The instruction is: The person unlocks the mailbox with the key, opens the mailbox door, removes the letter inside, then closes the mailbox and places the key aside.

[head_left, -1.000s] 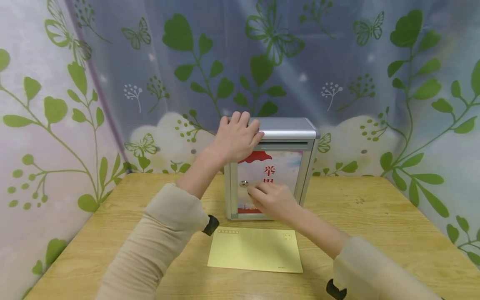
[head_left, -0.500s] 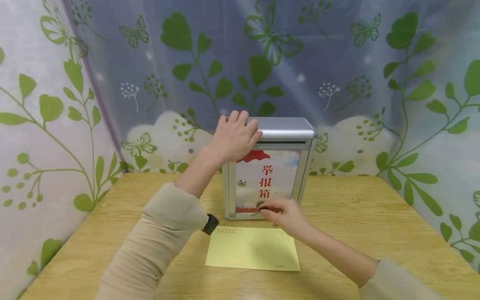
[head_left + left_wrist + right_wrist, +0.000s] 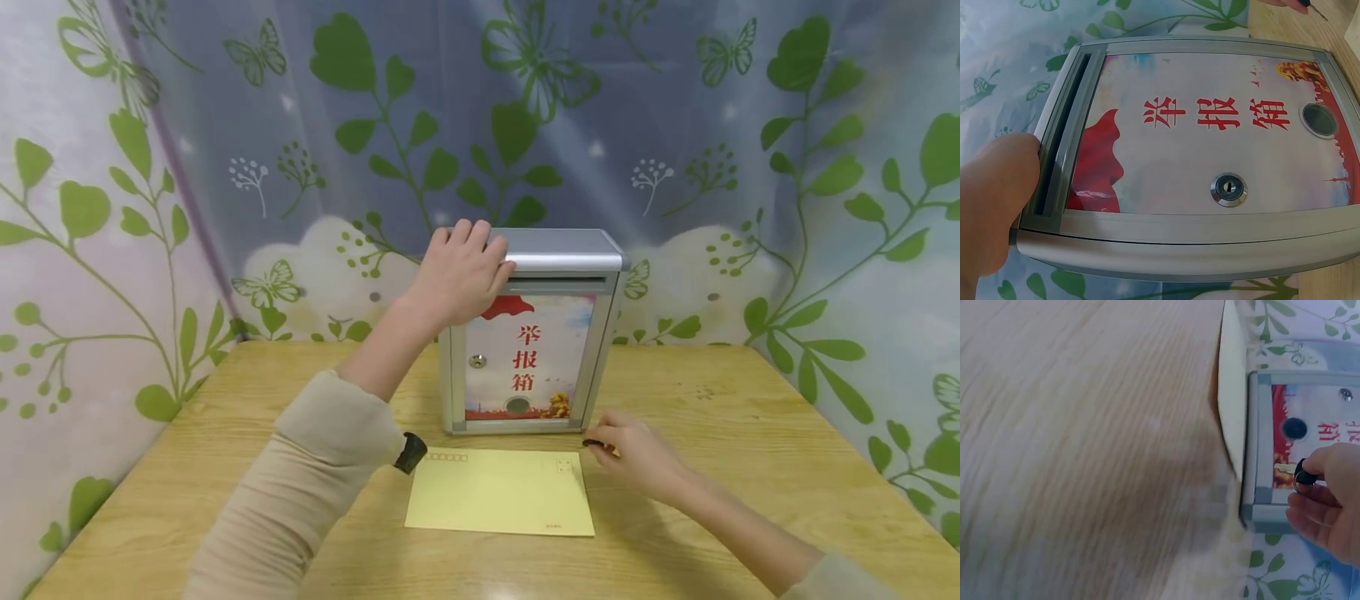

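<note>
A silver metal letter box (image 3: 555,333) stands upright on the table, with red characters on its front panel. My left hand (image 3: 461,271) grips its top left corner, fingers over the lid and thumb at the front edge. The round lock (image 3: 1229,189) on the panel has no key in it, and the front door lies flush with the frame. Right of the box's lower corner, my right hand (image 3: 637,454) pinches a small key (image 3: 1304,474) by its black head. The key's metal blade and ring show in the right wrist view.
A yellow envelope (image 3: 498,492) lies flat on the wooden table (image 3: 300,433) just in front of the box. Behind the table hangs a curtain (image 3: 285,125) with printed leaves and butterflies. A narrow slot (image 3: 555,283) runs under the box's lid.
My right hand has drawn the key away from the lock, moving down and right past the box's lower corner. The left hand stays on the top of the box.
</note>
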`<act>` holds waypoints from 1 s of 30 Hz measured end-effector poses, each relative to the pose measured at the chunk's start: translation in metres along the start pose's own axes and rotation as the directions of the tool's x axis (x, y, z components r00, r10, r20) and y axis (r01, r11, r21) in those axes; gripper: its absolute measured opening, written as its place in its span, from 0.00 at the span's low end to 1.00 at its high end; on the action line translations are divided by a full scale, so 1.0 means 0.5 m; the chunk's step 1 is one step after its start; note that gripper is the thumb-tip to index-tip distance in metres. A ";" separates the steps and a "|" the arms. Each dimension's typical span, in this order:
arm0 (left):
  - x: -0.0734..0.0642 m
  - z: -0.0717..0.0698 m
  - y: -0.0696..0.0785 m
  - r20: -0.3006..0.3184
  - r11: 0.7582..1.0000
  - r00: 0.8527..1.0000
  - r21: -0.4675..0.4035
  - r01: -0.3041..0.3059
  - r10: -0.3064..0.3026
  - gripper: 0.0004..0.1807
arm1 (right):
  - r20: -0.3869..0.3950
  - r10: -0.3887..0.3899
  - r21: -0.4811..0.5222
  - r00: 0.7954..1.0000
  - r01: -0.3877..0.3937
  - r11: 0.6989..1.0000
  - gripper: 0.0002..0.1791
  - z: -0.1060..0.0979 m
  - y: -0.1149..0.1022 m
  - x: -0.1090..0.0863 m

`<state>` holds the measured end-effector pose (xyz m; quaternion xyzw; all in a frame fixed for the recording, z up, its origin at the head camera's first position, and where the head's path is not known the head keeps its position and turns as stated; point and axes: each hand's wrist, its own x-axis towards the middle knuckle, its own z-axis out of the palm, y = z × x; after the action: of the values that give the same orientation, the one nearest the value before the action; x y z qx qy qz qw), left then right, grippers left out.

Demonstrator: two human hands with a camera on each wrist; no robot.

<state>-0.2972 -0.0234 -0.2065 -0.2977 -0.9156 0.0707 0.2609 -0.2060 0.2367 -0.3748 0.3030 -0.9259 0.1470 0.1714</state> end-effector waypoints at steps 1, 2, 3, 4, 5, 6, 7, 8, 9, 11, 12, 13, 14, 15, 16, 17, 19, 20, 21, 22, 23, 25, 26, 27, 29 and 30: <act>0.000 0.000 0.000 0.001 1.000 1.000 0.001 -0.003 0.003 0.19 | -0.011 -0.016 -0.031 1.000 0.016 0.999 0.06 0.001 0.005 -0.005; -0.001 0.001 0.000 0.000 1.000 1.000 0.002 -0.006 0.006 0.19 | -0.017 -0.025 -0.068 1.000 0.024 0.997 0.05 0.003 0.010 -0.010; -0.001 0.002 0.000 0.000 1.000 1.000 0.005 -0.009 0.009 0.20 | -0.027 -0.040 -0.101 0.999 0.037 0.994 0.05 0.002 0.012 -0.013; -0.001 0.002 0.000 -0.001 1.000 1.000 0.007 -0.011 0.011 0.20 | -0.031 -0.050 -0.138 0.998 0.045 0.989 0.05 0.004 0.016 -0.017; -0.001 0.003 0.001 -0.001 1.000 1.000 0.011 -0.014 0.014 0.20 | -0.030 -0.055 -0.171 0.998 0.049 0.984 0.06 0.006 0.020 -0.021; -0.001 0.004 0.001 -0.002 1.000 1.000 0.013 -0.017 0.017 0.20 | -0.026 -0.062 -0.205 0.998 0.055 0.977 0.06 0.008 0.023 -0.024; -0.001 0.004 0.001 -0.006 1.000 1.000 0.016 -0.020 0.020 0.20 | -0.017 -0.069 -0.230 0.997 0.063 0.971 0.06 0.010 0.026 -0.027; -0.002 0.005 0.001 -0.010 1.000 1.000 0.018 -0.021 0.021 0.20 | -0.006 -0.080 -0.251 0.997 0.076 0.965 0.06 0.012 0.029 -0.030; -0.002 0.005 0.001 -0.014 1.000 1.000 0.019 -0.021 0.022 0.20 | 0.006 -0.093 -0.263 0.996 0.091 0.961 0.05 0.014 0.031 -0.032; -0.003 0.005 0.000 -0.025 1.000 0.999 0.020 -0.021 0.022 0.19 | 0.034 -0.110 -0.268 0.993 0.115 0.956 0.04 0.017 0.035 -0.037; -0.003 0.004 -0.001 -0.029 1.000 0.999 0.018 -0.021 0.021 0.19 | 0.046 -0.118 -0.268 0.992 0.126 0.955 0.04 0.018 0.036 -0.039; -0.003 0.004 -0.002 -0.034 1.000 0.999 0.016 -0.020 0.021 0.19 | 0.054 -0.127 -0.271 0.990 0.137 0.953 0.03 0.019 0.038 -0.042; -0.003 0.003 -0.002 -0.036 1.000 0.999 0.014 -0.019 0.020 0.19 | 0.064 -0.133 -0.267 0.989 0.145 0.953 0.03 0.020 0.039 -0.044; -0.003 0.003 -0.003 -0.037 1.000 0.999 0.012 -0.020 0.020 0.19 | 0.070 -0.142 -0.270 0.987 0.155 0.950 0.03 0.021 0.040 -0.046; -0.003 0.003 -0.003 -0.036 1.000 0.999 0.012 -0.020 0.020 0.19 | 0.077 -0.153 -0.276 0.985 0.169 0.946 0.03 0.022 0.042 -0.048; -0.003 0.002 -0.004 -0.032 1.000 0.999 0.010 -0.019 0.019 0.19 | 0.085 -0.162 -0.280 0.983 0.180 0.943 0.03 0.022 0.043 -0.050; -0.003 0.002 -0.004 -0.027 1.000 0.999 0.011 -0.019 0.019 0.19 | 0.104 -0.178 -0.287 0.978 0.201 0.937 0.03 0.024 0.045 -0.054; -0.003 0.001 -0.004 -0.023 1.000 1.000 0.011 -0.017 0.018 0.19 | 0.122 -0.179 -0.285 0.976 0.207 0.936 0.03 0.024 0.046 -0.055; -0.002 0.001 -0.005 -0.021 1.000 1.000 0.011 -0.016 0.016 0.19 | 0.140 -0.179 -0.284 0.974 0.212 0.935 0.03 0.024 0.046 -0.057; -0.002 0.001 -0.005 -0.020 1.000 1.000 0.009 -0.015 0.015 0.19 | 0.164 -0.175 -0.279 0.971 0.216 0.936 0.04 0.024 0.046 -0.058; -0.002 0.001 -0.005 -0.018 1.000 1.000 0.007 -0.014 0.014 0.19 | 0.185 -0.170 -0.278 0.968 0.217 0.936 0.04 0.024 0.046 -0.058; -0.002 0.001 -0.005 -0.016 1.000 1.000 0.003 -0.013 0.013 0.19 | 0.220 -0.166 -0.275 0.961 0.224 0.935 0.05 0.023 0.046 -0.059; -0.002 0.001 -0.005 -0.014 1.000 1.000 0.002 -0.012 0.012 0.18 | 0.234 -0.166 -0.272 0.958 0.229 0.935 0.05 0.023 0.046 -0.060; -0.002 0.001 -0.004 -0.014 1.000 1.000 0.001 -0.013 0.013 0.18 | 0.241 -0.171 -0.272 0.955 0.235 0.933 0.06 0.022 0.046 -0.060; -0.002 0.000 -0.004 -0.014 1.000 1.000 0.000 -0.014 0.014 0.18 | 0.245 -0.181 -0.277 0.952 0.248 0.928 0.06 0.022 0.045 -0.061; -0.001 0.000 -0.005 -0.016 1.000 1.000 -0.002 -0.015 0.015 0.18 | 0.246 -0.184 -0.277 0.952 0.251 0.928 0.06 0.022 0.045 -0.061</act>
<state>-0.2978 -0.0256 -0.2061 -0.3053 -0.9114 0.0694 0.2672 -0.1991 0.2657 -0.4006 0.3883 -0.9109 -0.0511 0.1301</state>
